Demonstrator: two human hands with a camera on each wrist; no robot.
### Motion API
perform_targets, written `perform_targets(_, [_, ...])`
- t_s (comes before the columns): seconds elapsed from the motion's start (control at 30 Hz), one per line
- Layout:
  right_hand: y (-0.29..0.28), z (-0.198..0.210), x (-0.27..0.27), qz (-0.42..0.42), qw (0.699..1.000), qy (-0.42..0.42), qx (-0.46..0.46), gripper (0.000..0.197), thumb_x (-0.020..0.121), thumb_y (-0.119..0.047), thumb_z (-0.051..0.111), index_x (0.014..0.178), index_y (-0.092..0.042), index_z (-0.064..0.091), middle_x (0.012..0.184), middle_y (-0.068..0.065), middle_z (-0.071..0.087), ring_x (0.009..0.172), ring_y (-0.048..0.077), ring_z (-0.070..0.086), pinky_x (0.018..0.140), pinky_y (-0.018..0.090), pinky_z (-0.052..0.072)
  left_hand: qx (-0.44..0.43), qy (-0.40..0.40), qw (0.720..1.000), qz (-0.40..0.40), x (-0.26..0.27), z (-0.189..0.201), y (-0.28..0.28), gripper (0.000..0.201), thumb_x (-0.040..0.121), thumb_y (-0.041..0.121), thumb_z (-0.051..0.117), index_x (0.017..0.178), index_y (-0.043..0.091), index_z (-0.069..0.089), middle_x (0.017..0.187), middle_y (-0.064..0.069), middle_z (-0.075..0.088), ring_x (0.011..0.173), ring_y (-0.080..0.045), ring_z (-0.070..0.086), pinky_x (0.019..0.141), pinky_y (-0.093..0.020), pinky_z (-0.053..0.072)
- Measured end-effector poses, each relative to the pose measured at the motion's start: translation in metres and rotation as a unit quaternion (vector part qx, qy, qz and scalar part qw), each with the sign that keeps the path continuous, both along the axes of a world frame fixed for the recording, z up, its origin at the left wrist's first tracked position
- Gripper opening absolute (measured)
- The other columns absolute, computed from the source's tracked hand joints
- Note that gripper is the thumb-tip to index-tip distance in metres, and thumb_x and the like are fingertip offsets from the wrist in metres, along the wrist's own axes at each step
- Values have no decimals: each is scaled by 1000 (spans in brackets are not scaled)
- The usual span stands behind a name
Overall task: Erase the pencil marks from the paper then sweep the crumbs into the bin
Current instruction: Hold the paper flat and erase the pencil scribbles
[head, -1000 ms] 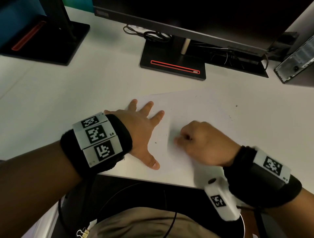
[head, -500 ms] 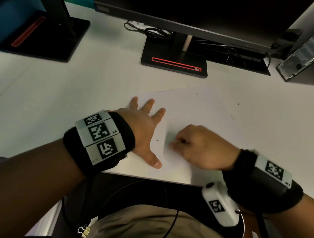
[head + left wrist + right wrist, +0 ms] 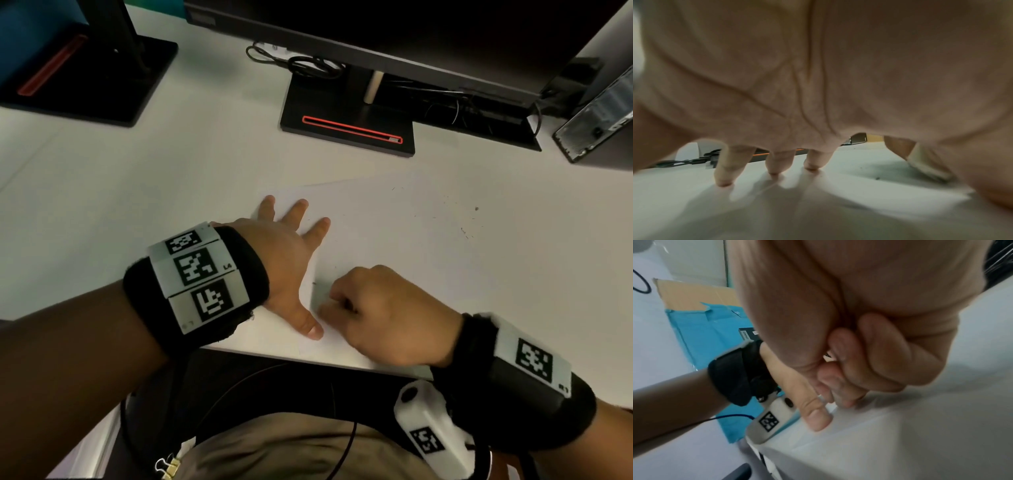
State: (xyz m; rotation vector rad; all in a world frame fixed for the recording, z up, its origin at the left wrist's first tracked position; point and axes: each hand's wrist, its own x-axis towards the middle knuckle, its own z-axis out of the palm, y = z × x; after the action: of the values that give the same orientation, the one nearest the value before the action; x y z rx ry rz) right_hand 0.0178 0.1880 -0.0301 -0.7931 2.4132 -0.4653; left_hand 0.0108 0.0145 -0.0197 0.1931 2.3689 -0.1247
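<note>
A white sheet of paper [image 3: 394,240] lies on the white desk near its front edge. My left hand [image 3: 291,267] rests flat on the sheet's left part, fingers [image 3: 725,170] spread and straight, thumb [image 3: 813,417] pointing toward me. My right hand [image 3: 376,308] is curled beside that thumb, knuckles up, pinching a whitish eraser [image 3: 927,165] against the paper. The head view hides the eraser under the fingers. Faint grey smudging shows on the paper at the fingertips. Dark eraser crumbs [image 3: 466,233] are scattered over the sheet's right part.
A monitor stand [image 3: 346,126] with a red stripe stands behind the paper, a second stand [image 3: 85,78] at the far left. Coiled cables [image 3: 301,65] lie behind. A small computer case [image 3: 596,120] sits far right. A blue-lined cardboard box [image 3: 705,337] stands left of the desk.
My right hand has slid left and toward me over the paper, ending close beside the left thumb. The left hand has stayed flat in the same place.
</note>
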Motion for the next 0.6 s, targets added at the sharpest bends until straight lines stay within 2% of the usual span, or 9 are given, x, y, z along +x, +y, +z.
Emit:
perform_targets(0.13, [14, 5, -26, -63, 998, 18, 20, 44, 101, -32, 53, 63, -10, 52, 54, 0, 51, 50, 14, 46, 49, 22, 34, -3, -6, 1000, 8, 1, 2, 1, 147, 55, 90, 67, 149, 38, -33, 158, 3, -40, 148, -38, -28, 111, -68, 30])
perform_targets(0.23, [8, 3, -9, -18, 999, 24, 14, 42, 100, -31, 52, 64, -9, 54, 53, -1, 51, 50, 14, 47, 49, 21, 35, 0, -3, 1000, 5, 0, 2, 1, 148, 53, 91, 66, 150, 38, -33, 159, 3, -39, 148, -39, -28, 111, -70, 29])
perform_targets(0.3, [5, 2, 5, 2, 1000, 10, 12, 42, 101, -32, 51, 67, -9, 56, 54, 1, 53, 50, 16, 49, 51, 25, 38, 1, -1, 1000, 4, 0, 0, 0, 148, 52, 92, 66, 150, 38, -33, 159, 3, -39, 148, -39, -27, 110, -71, 28])
perform_targets(0.4, [26, 4, -17, -60, 997, 24, 39, 44, 101, -32, 51, 66, -6, 56, 58, 6, 58, 53, 19, 52, 52, 24, 38, -2, -5, 1000, 7, 1, 1, 1, 147, 54, 91, 66, 150, 38, -33, 158, 3, -40, 148, -38, -28, 111, -71, 28])
perform_targets(0.47, [36, 5, -30, -99, 993, 57, 31, 48, 101, -32, 52, 61, -6, 47, 53, 4, 50, 47, 16, 43, 47, 21, 35, -4, -7, 1000, 11, 1, 3, 2, 147, 56, 90, 67, 150, 37, -33, 158, 3, -40, 148, -38, -28, 110, -70, 27])
perform_targets(0.6, [19, 0, 0, -20, 998, 48, 35, 42, 101, -32, 50, 67, -9, 53, 56, 0, 52, 52, 14, 47, 49, 22, 33, -8, -5, 1000, 6, 0, 2, 3, 147, 55, 90, 66, 150, 36, -33, 159, 2, -39, 148, -40, -27, 111, -70, 27])
